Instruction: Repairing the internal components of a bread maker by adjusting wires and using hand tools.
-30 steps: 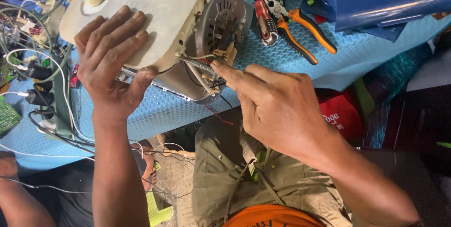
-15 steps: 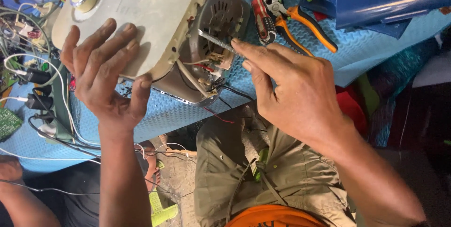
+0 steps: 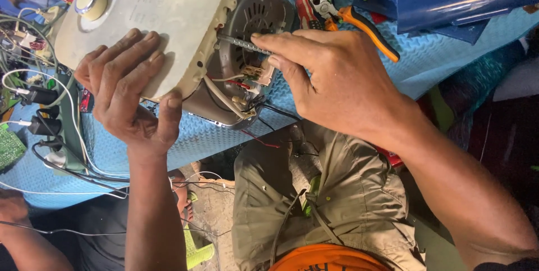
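I see my left hand (image 3: 126,88) spread flat on the cream appliance casing (image 3: 168,18), which lies at the bench's (image 3: 348,108) near edge. My right hand (image 3: 331,80) pinches a screwdriver (image 3: 242,44), its shaft lying crosswise, tip pointing left into the exposed grey motor (image 3: 255,15).

bright even daylight, soft shadows, sharp focus, glossy glare

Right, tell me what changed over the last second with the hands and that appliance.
The right hand rose from the wire terminals at the lower edge, and now puts its slim metal tool against the grey motor housing. The left hand stayed flat on the cream appliance casing. The orange-handled pliers stayed on the blue mat.
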